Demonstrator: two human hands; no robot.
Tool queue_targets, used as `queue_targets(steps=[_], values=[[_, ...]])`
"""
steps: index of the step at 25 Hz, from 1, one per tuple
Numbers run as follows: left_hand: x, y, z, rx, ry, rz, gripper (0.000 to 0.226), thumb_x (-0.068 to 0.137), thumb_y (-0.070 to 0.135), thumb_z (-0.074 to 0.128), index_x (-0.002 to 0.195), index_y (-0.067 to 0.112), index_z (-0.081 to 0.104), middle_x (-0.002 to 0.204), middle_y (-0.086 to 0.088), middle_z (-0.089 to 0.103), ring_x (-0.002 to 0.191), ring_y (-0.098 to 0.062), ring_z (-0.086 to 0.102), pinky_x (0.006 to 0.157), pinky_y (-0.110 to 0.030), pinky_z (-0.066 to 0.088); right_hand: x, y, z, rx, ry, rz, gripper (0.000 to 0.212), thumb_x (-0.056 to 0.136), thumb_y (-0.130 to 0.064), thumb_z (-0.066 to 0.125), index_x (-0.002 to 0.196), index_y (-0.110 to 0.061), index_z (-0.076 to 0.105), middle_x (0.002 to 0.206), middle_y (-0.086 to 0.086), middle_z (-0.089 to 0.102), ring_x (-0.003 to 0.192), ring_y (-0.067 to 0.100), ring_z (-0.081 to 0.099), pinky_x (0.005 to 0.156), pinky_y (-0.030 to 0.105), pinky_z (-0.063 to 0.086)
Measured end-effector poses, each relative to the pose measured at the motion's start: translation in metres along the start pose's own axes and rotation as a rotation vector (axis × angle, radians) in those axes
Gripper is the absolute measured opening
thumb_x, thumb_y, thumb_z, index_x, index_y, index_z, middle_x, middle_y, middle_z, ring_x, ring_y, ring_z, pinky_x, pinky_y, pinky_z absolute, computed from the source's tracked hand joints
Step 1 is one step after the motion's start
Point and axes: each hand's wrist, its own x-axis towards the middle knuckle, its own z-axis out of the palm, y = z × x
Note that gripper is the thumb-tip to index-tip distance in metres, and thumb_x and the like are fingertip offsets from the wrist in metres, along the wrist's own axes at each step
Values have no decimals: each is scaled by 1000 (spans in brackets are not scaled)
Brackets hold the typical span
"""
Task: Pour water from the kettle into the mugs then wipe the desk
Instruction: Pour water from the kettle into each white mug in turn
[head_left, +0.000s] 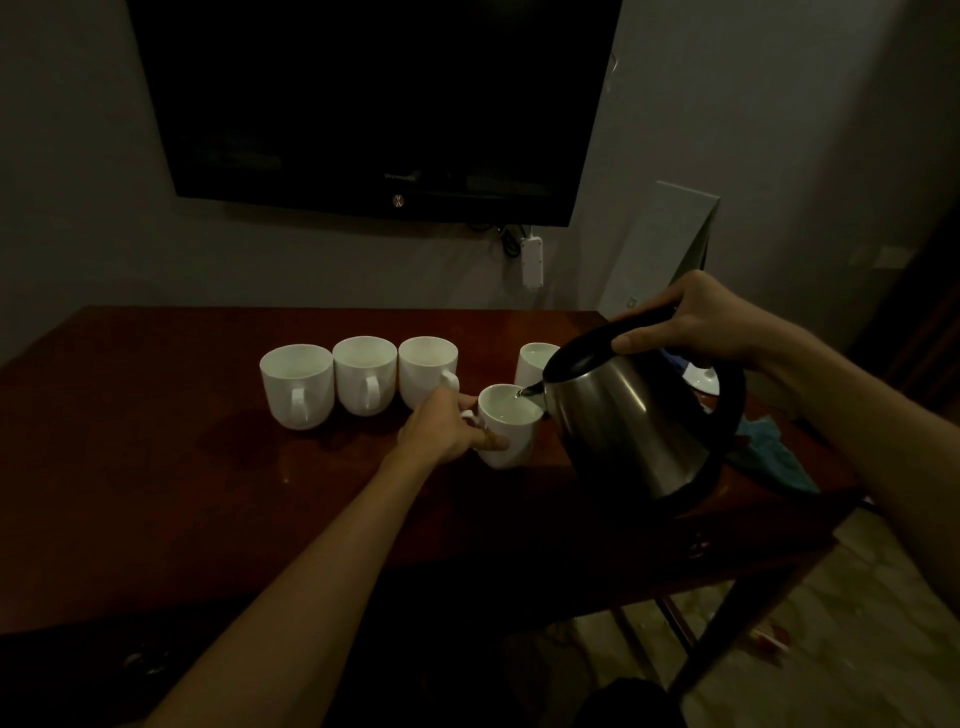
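Note:
A steel kettle (628, 415) with a black handle is tilted to the left, its spout over a white mug (511, 434). My right hand (691, 322) grips the kettle's handle from above. Water shows inside that mug. My left hand (441, 428) holds this mug at its handle side. Three white mugs (358, 376) stand in a row behind and to the left. Another white mug (532, 361) stands behind the kettle, partly hidden by it.
The dark wooden desk (208, 467) has a wet patch in front of the left mugs. A blue cloth (769, 452) lies at the desk's right edge, beside the kettle. A television (374, 104) hangs on the wall above, with a white power strip (532, 260) below it.

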Motion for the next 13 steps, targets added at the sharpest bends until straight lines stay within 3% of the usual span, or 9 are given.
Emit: queue_targets(steps=[7, 13], values=[[0, -1, 0, -9, 10, 8, 56, 69, 24, 88, 122, 17, 69, 119, -2, 70, 115, -20, 60, 99, -49, 50, 0, -2, 0, -6, 3, 1, 14, 82, -18, 75, 96, -16, 75, 54, -7, 66, 41, 3, 54, 39, 10, 38], [-1, -1, 1, -16, 11, 1, 58, 69, 24, 88, 122, 17, 69, 119, -2, 70, 115, -19, 61, 100, -49, 50, 2, 0, 1, 7, 15, -4, 14, 75, -26, 78, 89, -23, 77, 61, 2, 67, 45, 5, 52, 41, 13, 40]])
